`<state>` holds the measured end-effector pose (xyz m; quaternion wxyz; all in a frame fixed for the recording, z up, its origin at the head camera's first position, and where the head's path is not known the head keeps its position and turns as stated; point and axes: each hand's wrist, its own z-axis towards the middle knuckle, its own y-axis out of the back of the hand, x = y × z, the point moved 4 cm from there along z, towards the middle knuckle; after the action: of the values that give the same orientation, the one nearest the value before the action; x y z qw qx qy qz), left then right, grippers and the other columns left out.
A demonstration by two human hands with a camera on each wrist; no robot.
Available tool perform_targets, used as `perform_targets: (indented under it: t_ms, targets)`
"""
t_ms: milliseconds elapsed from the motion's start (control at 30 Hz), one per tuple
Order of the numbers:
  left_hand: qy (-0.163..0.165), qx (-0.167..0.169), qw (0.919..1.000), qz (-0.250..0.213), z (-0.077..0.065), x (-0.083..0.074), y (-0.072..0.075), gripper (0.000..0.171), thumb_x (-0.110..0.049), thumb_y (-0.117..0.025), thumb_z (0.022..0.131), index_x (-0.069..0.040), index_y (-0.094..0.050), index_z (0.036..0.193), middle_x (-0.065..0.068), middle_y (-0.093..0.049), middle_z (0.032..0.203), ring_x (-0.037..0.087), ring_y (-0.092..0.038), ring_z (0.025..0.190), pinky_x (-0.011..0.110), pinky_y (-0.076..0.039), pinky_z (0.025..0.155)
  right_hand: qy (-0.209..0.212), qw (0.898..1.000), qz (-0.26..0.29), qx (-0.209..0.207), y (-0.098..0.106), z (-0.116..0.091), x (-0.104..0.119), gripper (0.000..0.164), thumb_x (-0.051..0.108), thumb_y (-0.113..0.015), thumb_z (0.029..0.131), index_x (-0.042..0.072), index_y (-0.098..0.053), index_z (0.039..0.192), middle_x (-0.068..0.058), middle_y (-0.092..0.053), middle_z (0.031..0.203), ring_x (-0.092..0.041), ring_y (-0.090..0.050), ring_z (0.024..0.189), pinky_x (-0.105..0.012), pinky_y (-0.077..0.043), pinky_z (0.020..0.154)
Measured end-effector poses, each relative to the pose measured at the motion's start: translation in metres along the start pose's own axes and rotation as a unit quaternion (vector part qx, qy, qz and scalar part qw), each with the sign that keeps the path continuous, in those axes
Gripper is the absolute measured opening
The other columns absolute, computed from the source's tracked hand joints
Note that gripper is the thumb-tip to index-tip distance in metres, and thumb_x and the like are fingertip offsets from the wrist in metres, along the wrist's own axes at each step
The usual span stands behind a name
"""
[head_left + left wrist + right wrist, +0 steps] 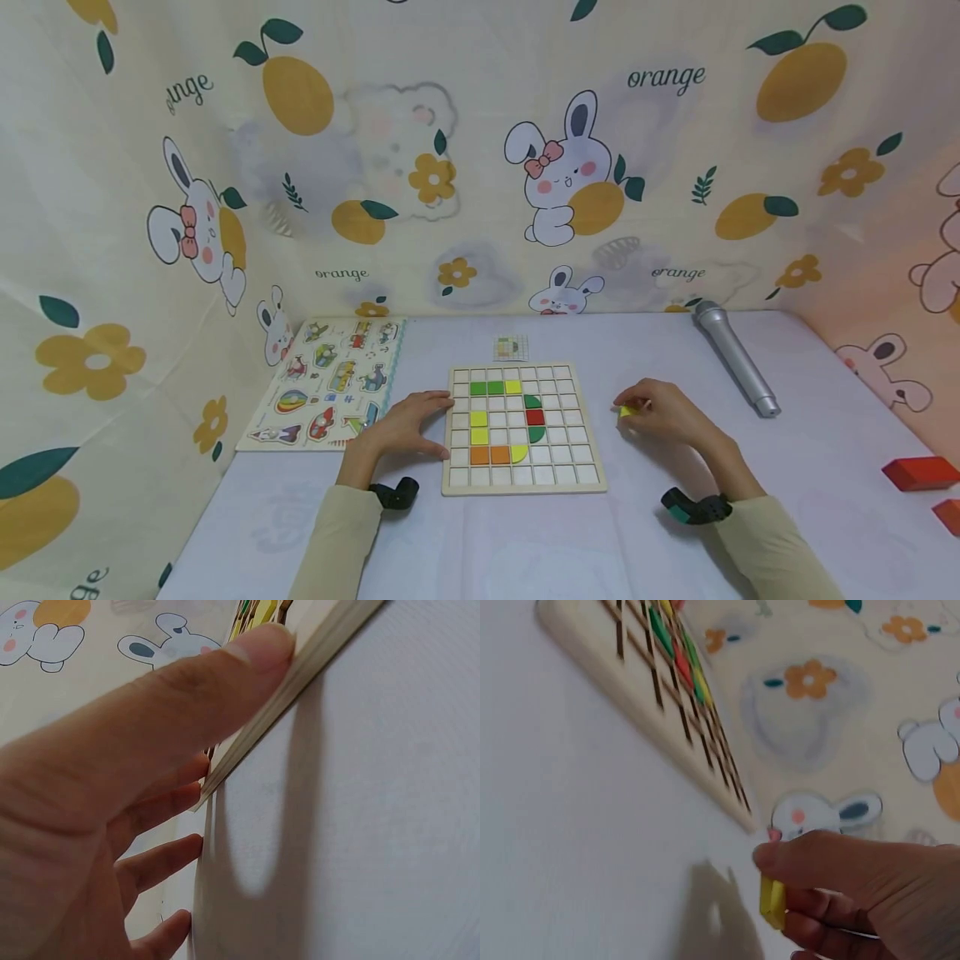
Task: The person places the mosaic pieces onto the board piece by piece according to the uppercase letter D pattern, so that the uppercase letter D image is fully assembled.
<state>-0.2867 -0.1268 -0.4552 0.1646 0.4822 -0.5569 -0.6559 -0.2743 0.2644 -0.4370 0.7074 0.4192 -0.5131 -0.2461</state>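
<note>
A square wooden grid board lies on the table, some of its cells filled with green, yellow, red and orange tiles. My left hand rests at the board's left edge with fingers spread; in the left wrist view the thumb touches its rim. To the right of the board, my right hand pinches a small yellow tile between thumb and fingers, low over the table. Part of the tile is hidden by the fingers. A small pattern card lies just behind the board.
A picture puzzle board lies at the left, partly behind my left hand. On the right are a silver microphone and two red blocks, one of them a red block near the table edge. A printed cloth hangs behind.
</note>
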Motion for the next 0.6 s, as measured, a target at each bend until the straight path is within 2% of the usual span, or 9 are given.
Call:
perform_targets:
  t_ms: [167, 300, 467, 600]
  targets:
    - [-0.002, 0.0, 1.0, -0.004, 0.0, 0.001, 0.0, 0.083, -0.044, -0.079, 0.07, -0.012, -0.045, 0.138, 0.004, -0.036, 0.148, 0.028, -0.029, 0.136, 0.047, -0.025, 0.111, 0.032, 0.999, 0.023, -0.007, -0.008, 0.018, 0.025, 0.023, 0.008, -0.074, 0.076, 0.005, -0.071, 0.099, 0.002, -0.063, 0.087, -0.015, -0.053, 0.078, -0.03, -0.049, 0.07]
    - [-0.001, 0.001, 1.0, -0.001, 0.0, 0.002, -0.001, 0.083, -0.045, -0.078, 0.07, -0.014, -0.044, 0.139, 0.003, -0.036, 0.148, 0.027, -0.029, 0.137, 0.046, -0.025, 0.112, 0.049, 0.998, 0.047, -0.002, -0.022, 0.035, 0.05, 0.026, 0.014, -0.075, 0.077, 0.008, -0.071, 0.102, 0.003, -0.063, 0.091, -0.015, -0.056, 0.083, -0.035, -0.051, 0.076]
    - [0.002, -0.001, 1.0, -0.003, -0.001, 0.003, -0.001, 0.083, -0.045, -0.079, 0.069, -0.015, -0.045, 0.139, 0.002, -0.035, 0.148, 0.026, -0.029, 0.137, 0.045, -0.024, 0.112, 0.12, 0.99, 0.069, 0.002, -0.045, 0.055, 0.078, 0.025, 0.014, -0.074, 0.079, 0.007, -0.071, 0.103, 0.001, -0.065, 0.095, -0.015, -0.058, 0.087, -0.038, -0.054, 0.076]
    - [0.004, -0.002, 1.0, -0.006, -0.001, 0.003, -0.001, 0.083, -0.045, -0.079, 0.069, -0.015, -0.045, 0.139, 0.002, -0.035, 0.148, 0.027, -0.029, 0.137, 0.045, -0.025, 0.112, 0.172, 0.983, 0.069, -0.002, -0.065, 0.068, 0.096, 0.023, 0.013, -0.073, 0.08, 0.006, -0.07, 0.102, 0.001, -0.065, 0.095, -0.014, -0.058, 0.084, -0.035, -0.055, 0.073]
